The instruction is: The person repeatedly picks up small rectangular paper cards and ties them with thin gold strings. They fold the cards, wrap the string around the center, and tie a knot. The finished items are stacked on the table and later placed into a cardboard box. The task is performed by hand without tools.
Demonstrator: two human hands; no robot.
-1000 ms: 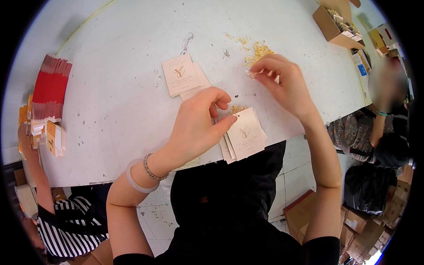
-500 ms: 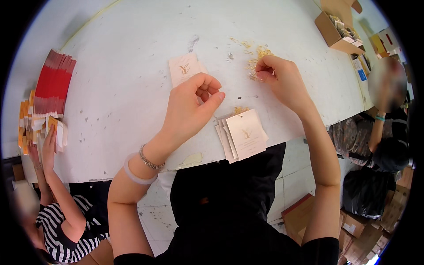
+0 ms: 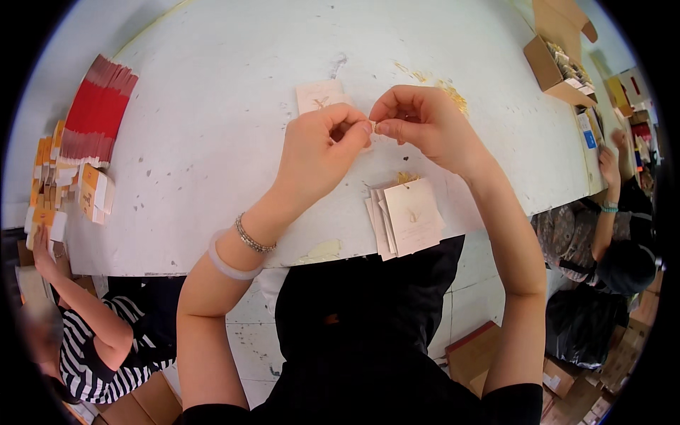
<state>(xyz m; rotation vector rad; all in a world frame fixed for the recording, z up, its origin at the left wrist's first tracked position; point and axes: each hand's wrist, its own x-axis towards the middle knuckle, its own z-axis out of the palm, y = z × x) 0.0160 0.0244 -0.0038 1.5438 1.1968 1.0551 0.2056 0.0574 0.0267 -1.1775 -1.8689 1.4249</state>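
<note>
My left hand (image 3: 315, 152) and my right hand (image 3: 425, 127) meet above the table, thumbs and fingers pinched, fingertips touching. A tiny pale-gold piece shows between the right fingertips, too small to name. What the left fingers pinch, if anything, is hidden. Behind my left hand lie pale pink cards (image 3: 315, 94) with a gold motif, partly covered. Beyond my right hand is a heap of small thin gold-coloured pieces (image 3: 453, 98). Closer to me, a fanned stack of pale pink tags (image 3: 414, 219) lies at the table's edge, with gold pieces at its top.
Red-and-pink stacked sheets (image 3: 99, 113) and orange-and-white boxes (image 3: 95, 191) stand on the white table (image 3: 212, 142) at left. A co-worker in stripes (image 3: 106, 347) sits there. An open carton (image 3: 552, 74) stands far right, near another person (image 3: 605, 227). Cartons (image 3: 471, 350) lie on the floor.
My right hand has left the gold heap and moved left to meet my left hand, which has closed its fingertips. The left co-worker's hands have shifted nearer the table's edge.
</note>
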